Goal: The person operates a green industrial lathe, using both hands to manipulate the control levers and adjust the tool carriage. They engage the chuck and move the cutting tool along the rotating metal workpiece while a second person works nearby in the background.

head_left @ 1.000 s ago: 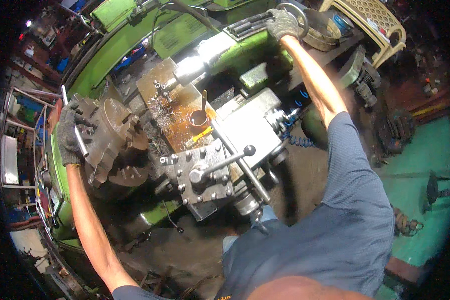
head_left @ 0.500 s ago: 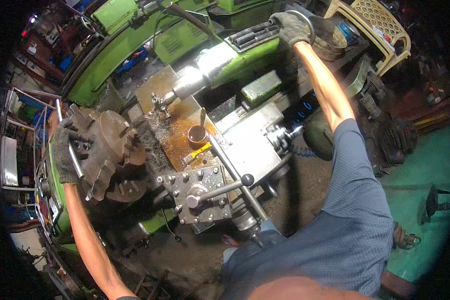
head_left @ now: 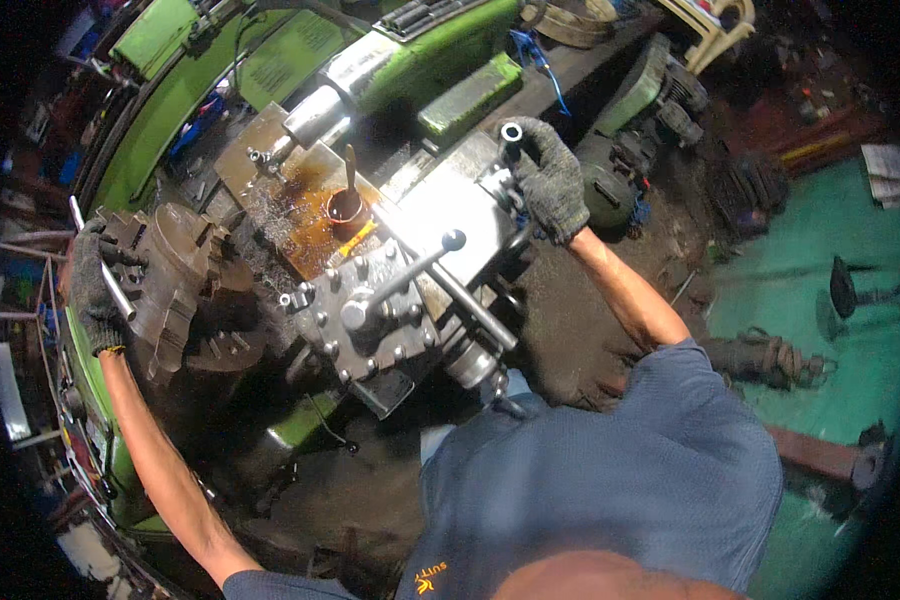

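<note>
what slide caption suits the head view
Gloved left hand on a metal rod, gloved right hand by a metal tube, at a green machine.

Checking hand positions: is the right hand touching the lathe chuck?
No, the right hand is right of the square tool post, well away from the chuck.

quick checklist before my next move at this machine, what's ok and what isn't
1. Left hand around the metal bar beside the chuck: ok, fingers curl over it.
2. Right hand at the metal handle: contact looks ok; full grip cannot tell.
3. Hands bare near the chuck: not ok, both wear grey gloves.
4. Loose items off the stained plate: not ok, a small cup and a yellow-handled brush are on it.
5. Machine power off: cannot tell.
</note>
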### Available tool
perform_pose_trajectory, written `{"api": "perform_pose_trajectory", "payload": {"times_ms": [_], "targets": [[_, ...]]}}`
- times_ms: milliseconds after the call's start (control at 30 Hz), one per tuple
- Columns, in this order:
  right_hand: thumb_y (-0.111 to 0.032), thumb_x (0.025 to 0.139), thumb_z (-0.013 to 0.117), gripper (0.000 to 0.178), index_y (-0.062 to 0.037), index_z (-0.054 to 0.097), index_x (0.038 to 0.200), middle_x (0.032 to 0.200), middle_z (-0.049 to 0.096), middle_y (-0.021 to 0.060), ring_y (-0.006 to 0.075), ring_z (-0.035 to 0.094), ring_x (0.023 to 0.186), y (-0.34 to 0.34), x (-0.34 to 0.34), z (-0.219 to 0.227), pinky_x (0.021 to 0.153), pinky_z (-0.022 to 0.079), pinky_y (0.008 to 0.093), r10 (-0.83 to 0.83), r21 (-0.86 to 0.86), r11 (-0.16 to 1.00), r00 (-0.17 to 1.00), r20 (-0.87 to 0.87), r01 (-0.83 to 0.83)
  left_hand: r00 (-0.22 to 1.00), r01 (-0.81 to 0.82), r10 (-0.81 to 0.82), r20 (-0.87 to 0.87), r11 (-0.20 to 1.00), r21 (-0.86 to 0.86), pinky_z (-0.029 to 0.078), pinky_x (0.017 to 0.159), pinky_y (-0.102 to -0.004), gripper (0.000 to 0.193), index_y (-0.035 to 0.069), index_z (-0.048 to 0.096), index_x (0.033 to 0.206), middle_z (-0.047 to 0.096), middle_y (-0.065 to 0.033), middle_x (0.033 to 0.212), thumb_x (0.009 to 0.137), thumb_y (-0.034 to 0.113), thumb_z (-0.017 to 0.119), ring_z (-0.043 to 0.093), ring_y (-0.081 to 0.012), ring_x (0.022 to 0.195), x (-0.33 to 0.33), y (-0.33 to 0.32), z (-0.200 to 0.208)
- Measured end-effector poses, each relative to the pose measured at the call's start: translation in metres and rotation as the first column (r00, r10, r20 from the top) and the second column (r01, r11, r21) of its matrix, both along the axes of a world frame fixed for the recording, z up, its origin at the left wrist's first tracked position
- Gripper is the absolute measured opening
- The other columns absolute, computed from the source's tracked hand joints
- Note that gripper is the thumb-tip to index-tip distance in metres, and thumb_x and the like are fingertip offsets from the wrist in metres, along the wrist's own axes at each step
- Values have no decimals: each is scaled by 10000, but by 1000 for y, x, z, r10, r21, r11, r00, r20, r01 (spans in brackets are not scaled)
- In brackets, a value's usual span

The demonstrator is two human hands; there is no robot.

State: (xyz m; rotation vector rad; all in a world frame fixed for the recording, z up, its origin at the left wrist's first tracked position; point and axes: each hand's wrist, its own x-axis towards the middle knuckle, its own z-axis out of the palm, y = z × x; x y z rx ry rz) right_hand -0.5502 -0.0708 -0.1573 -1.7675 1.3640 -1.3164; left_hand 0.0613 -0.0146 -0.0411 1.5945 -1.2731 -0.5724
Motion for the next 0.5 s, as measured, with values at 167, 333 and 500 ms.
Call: {"api": "perform_pose_trajectory", "payload": {"times_ms": [167,333,500], "targets": [[-124,942,689,299,-32,617,1217,1115,658,44,120,614,1021,74,10,0,918,509,289,-40,-38,998,997,72,43,989,110,-116,-93,992,-66,524,541,-290,347,71,581,1233,625,-20,820,1045,350,500,625,-136,623,15,-19,-11],[-129,983,630,261,-45,602,1229,1084,674,78,159,665,921,137,33,31,782,566,292,38,33,998,893,449,-59,999,16,-9,37,985,-171,493,569,-276,352,66,612,1140,606,2,845,1032,383,505,578,-120,629,-13,-24,-9],[-273,1015,584,336,-45,582,1263,1133,667,99,208,657,940,193,64,58,760,567,343,-34,219,881,405,914,-420,815,24,63,576,990,-142,362,1101,-341,569,30,549,1396,541,-137,1411,1020,442,441,488,-251,1303,17,-35,-14]]}}
